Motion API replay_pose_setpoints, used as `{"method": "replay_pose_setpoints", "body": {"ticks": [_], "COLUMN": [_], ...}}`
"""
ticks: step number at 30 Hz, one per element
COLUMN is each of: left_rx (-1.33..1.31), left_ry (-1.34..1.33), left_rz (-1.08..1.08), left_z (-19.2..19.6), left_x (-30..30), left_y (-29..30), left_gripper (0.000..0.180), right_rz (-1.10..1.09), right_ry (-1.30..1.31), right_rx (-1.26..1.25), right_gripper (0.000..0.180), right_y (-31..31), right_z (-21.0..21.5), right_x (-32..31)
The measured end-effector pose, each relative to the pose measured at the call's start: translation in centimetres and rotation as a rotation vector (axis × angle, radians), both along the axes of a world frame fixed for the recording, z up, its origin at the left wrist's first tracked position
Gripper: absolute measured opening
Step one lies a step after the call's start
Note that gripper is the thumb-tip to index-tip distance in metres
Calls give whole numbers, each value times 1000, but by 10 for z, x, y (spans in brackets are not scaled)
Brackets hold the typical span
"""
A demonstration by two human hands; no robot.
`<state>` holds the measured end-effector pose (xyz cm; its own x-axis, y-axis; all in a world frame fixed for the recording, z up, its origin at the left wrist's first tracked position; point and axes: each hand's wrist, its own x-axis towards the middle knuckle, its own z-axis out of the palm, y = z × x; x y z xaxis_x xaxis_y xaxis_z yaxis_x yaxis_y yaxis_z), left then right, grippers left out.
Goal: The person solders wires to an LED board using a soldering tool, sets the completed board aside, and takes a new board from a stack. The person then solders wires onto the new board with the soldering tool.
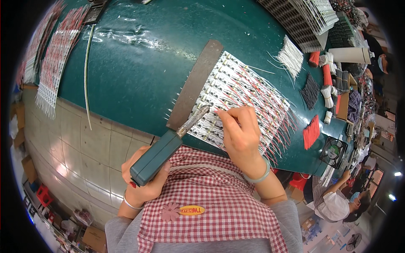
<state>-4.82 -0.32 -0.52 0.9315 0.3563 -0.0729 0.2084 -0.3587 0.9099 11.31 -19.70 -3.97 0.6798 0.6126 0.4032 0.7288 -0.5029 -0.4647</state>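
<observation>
In my left hand (145, 177) is a soldering iron with a dark green, boxy handle (157, 158) and a metal barrel (194, 120). The barrel slants up to the right, its tip over a panel of small white circuit boards (215, 86). Several red and white wires (261, 105) fan out from the boards to the right. Right beside the iron's tip, my right hand (241, 130) pinches what looks like a thin red wire; the fingertips partly hide it. A flat brown metal bar (195, 84) lies along the panel's left edge.
Bundles of white wires (290, 57), black wires (310, 90) and red wires (311, 132) lie at the right. A small fan (333, 152) stands at the table's right end. Wired panels (63, 55) hang over the far left edge. Stacked boards (295, 21) fill the back right; co-workers (337, 204) sit beyond.
</observation>
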Motion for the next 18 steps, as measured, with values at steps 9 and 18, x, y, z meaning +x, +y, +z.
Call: {"method": "replay_pose_setpoints", "body": {"ticks": [9,18], "left_rx": [32,131], "left_ry": [27,-54], "left_rz": [9,-31], "left_z": [2,5], "left_x": [-7,0], "left_y": [2,1], "left_gripper": [24,23], "right_rz": [28,19], "right_ry": [63,49], "right_rx": [36,3], "right_gripper": [25,23], "right_y": [1,3], "right_z": [2,1], "right_x": [-10,-11]}}
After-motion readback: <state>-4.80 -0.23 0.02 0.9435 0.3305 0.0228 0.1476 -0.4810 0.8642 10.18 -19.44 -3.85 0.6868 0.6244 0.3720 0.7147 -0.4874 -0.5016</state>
